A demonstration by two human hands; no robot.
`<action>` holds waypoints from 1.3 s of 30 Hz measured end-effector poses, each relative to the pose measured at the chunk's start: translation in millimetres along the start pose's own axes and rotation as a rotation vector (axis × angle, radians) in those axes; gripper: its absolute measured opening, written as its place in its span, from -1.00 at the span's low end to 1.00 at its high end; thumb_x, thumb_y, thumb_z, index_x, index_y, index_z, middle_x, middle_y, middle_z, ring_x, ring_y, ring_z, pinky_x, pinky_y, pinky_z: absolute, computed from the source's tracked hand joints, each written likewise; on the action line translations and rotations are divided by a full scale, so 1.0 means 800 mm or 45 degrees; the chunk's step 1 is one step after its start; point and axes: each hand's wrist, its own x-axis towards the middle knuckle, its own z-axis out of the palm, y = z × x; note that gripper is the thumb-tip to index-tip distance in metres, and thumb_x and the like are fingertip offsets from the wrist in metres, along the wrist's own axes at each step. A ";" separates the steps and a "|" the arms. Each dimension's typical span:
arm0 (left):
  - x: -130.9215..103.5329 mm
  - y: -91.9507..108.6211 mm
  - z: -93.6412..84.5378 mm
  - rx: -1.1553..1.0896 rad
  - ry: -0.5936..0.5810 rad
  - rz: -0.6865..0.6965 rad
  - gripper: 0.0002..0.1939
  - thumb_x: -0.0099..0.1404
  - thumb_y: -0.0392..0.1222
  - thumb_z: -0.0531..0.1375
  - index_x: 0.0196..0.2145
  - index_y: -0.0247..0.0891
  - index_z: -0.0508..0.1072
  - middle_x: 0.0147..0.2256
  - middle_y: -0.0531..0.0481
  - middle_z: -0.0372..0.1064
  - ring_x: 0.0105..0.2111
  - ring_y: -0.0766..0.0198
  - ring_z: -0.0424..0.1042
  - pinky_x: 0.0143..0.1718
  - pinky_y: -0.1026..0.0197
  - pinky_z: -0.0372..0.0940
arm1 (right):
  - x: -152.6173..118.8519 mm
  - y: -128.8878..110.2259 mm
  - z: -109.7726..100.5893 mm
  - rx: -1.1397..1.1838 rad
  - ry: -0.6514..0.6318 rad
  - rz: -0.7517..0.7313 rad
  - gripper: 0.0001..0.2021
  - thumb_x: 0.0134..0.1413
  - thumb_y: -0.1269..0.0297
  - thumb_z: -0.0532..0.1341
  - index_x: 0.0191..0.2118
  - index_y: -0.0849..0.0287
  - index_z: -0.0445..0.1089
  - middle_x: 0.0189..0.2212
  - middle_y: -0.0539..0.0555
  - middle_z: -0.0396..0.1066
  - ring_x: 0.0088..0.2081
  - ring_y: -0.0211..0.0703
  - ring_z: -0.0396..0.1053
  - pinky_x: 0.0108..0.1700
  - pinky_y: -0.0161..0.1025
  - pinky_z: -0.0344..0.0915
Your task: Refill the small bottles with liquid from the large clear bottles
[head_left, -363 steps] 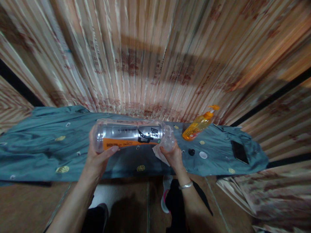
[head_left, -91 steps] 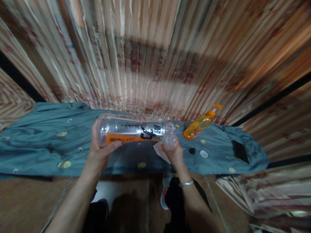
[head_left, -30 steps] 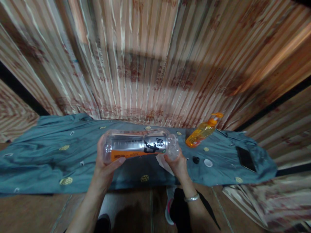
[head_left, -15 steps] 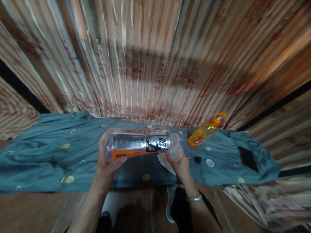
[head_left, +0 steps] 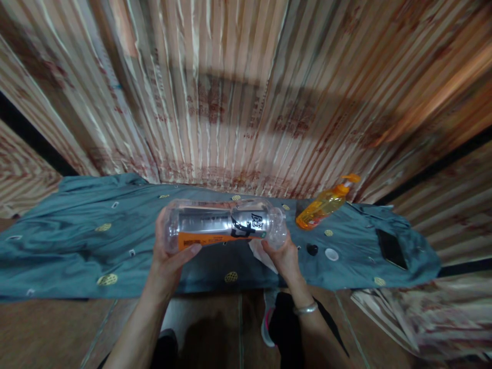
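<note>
A clear plastic bottle (head_left: 219,225) with a silver and orange label lies sideways between my hands, above the cloth-covered surface. My left hand (head_left: 169,251) is wrapped round its base end, thumb along the label's lower edge. At the neck end, my right hand (head_left: 282,256) grips the bottle, and a silver bangle circles that wrist. Part of a white tissue-like piece (head_left: 263,256) shows below the bottle by my right hand; whether my fingers touch it I cannot tell. A small black object (head_left: 312,249) and a white round cap-like disc (head_left: 331,254) lie right of that hand.
An orange pump bottle (head_left: 323,205) stands behind and to the right. Farther right lies a dark phone (head_left: 391,249). The teal patterned cloth (head_left: 77,246) covers the long surface, with a striped curtain (head_left: 230,102) behind it. My feet are on the tiled floor below.
The view has shifted very slightly. Both hands keep the same hold on the bottle, and the other things stay where they were.
</note>
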 end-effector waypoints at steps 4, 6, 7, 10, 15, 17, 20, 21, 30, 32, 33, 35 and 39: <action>-0.001 0.004 0.001 0.041 0.012 -0.020 -0.02 -0.20 -0.19 0.53 0.22 0.05 0.37 0.32 -0.11 0.28 0.39 -0.33 0.18 0.42 -0.40 0.05 | -0.001 0.000 -0.002 0.025 -0.005 0.012 -0.20 -0.11 0.08 0.34 0.30 0.26 0.33 0.01 0.34 0.60 0.03 0.27 0.59 0.05 0.06 0.53; -0.002 0.004 0.002 0.065 0.010 -0.010 -0.01 -0.18 -0.18 0.52 0.24 0.02 0.36 0.32 -0.13 0.27 0.38 -0.32 0.19 0.40 -0.37 0.10 | -0.001 0.000 -0.002 0.025 -0.010 0.017 -0.20 -0.11 0.07 0.34 0.30 0.26 0.33 0.01 0.34 0.60 0.03 0.27 0.59 0.04 0.06 0.53; -0.002 0.004 0.002 0.082 0.001 0.003 -0.01 -0.17 -0.17 0.51 0.25 0.02 0.35 0.33 -0.13 0.26 0.39 -0.31 0.18 0.40 -0.36 0.12 | -0.001 0.000 -0.002 0.025 -0.013 0.015 -0.20 -0.11 0.06 0.35 0.29 0.26 0.34 0.01 0.35 0.60 0.02 0.27 0.60 0.04 0.06 0.53; -0.002 0.002 0.000 0.105 -0.025 0.013 -0.01 -0.12 -0.13 0.52 0.28 0.05 0.32 0.35 -0.12 0.24 0.39 -0.30 0.17 0.40 -0.37 0.12 | -0.001 0.000 -0.001 0.019 0.004 -0.006 -0.24 -0.09 0.07 0.34 0.27 0.28 0.36 -0.02 0.35 0.61 0.01 0.25 0.60 0.04 0.06 0.53; 0.000 -0.002 -0.002 0.038 -0.009 0.007 0.02 -0.21 -0.13 0.57 0.24 0.05 0.38 0.32 -0.13 0.28 0.36 -0.33 0.21 0.37 -0.35 0.16 | -0.001 0.003 0.001 0.005 0.033 -0.032 -0.27 -0.07 0.10 0.34 0.26 0.25 0.37 -0.04 0.33 0.63 -0.03 0.24 0.62 0.00 0.05 0.55; 0.000 -0.002 -0.002 0.035 -0.008 0.021 0.00 -0.20 -0.14 0.57 0.23 0.04 0.38 0.30 -0.13 0.30 0.35 -0.31 0.23 0.34 -0.32 0.22 | -0.001 0.003 0.001 0.011 0.028 -0.038 -0.26 -0.07 0.10 0.35 0.27 0.23 0.36 -0.03 0.32 0.63 -0.03 0.23 0.62 -0.01 0.03 0.55; 0.000 -0.002 -0.001 0.029 -0.002 0.036 -0.02 -0.19 -0.12 0.57 0.22 0.05 0.39 0.31 -0.12 0.29 0.35 -0.31 0.22 0.34 -0.32 0.21 | -0.001 0.001 0.000 0.011 0.026 -0.036 -0.27 -0.09 0.11 0.35 0.26 0.23 0.37 -0.02 0.32 0.62 -0.02 0.24 0.61 -0.01 0.04 0.55; -0.001 -0.002 -0.001 0.026 0.001 0.039 -0.02 -0.19 -0.11 0.57 0.21 0.06 0.39 0.32 -0.11 0.28 0.36 -0.31 0.21 0.35 -0.33 0.18 | -0.001 0.000 0.000 0.009 0.024 -0.037 -0.26 -0.09 0.11 0.35 0.26 0.24 0.37 -0.01 0.32 0.62 -0.01 0.25 0.61 0.00 0.05 0.55; -0.001 0.001 0.002 -0.011 0.076 -0.065 0.05 -0.31 -0.15 0.59 0.19 -0.03 0.36 0.30 -0.15 0.28 0.36 -0.32 0.20 0.32 -0.26 0.23 | 0.000 0.001 0.002 -0.005 0.019 -0.030 -0.24 -0.09 0.09 0.32 0.28 0.26 0.35 0.00 0.33 0.61 0.00 0.25 0.60 0.03 0.06 0.54; -0.001 0.001 0.003 -0.021 0.086 -0.078 0.03 -0.31 -0.16 0.58 0.17 -0.04 0.37 0.31 -0.16 0.27 0.36 -0.33 0.20 0.32 -0.27 0.24 | 0.000 0.001 0.001 0.004 0.021 -0.033 -0.24 -0.10 0.10 0.33 0.28 0.24 0.36 0.00 0.32 0.61 0.00 0.25 0.61 0.02 0.06 0.54; -0.001 0.001 0.003 -0.021 0.090 -0.077 0.01 -0.31 -0.15 0.58 0.16 -0.04 0.38 0.31 -0.16 0.28 0.36 -0.34 0.20 0.33 -0.28 0.22 | 0.000 0.001 0.001 0.008 0.024 -0.034 -0.25 -0.10 0.10 0.33 0.28 0.23 0.36 0.00 0.32 0.62 0.00 0.25 0.61 0.01 0.06 0.54; -0.002 -0.001 0.002 -0.004 0.091 -0.071 -0.04 -0.28 -0.13 0.58 0.13 -0.05 0.41 0.29 -0.17 0.31 0.34 -0.35 0.23 0.34 -0.33 0.21 | 0.000 0.000 0.000 0.007 0.026 -0.031 -0.25 -0.10 0.10 0.33 0.27 0.24 0.36 -0.02 0.33 0.62 -0.02 0.26 0.61 -0.01 0.07 0.56; -0.002 -0.006 -0.001 0.048 0.062 -0.072 -0.12 -0.23 -0.06 0.57 0.10 -0.06 0.45 0.17 -0.18 0.43 0.19 -0.33 0.40 0.25 -0.38 0.30 | 0.000 -0.002 0.000 -0.026 0.027 -0.009 -0.24 -0.10 0.10 0.34 0.27 0.27 0.36 -0.04 0.35 0.62 -0.03 0.28 0.61 -0.02 0.11 0.57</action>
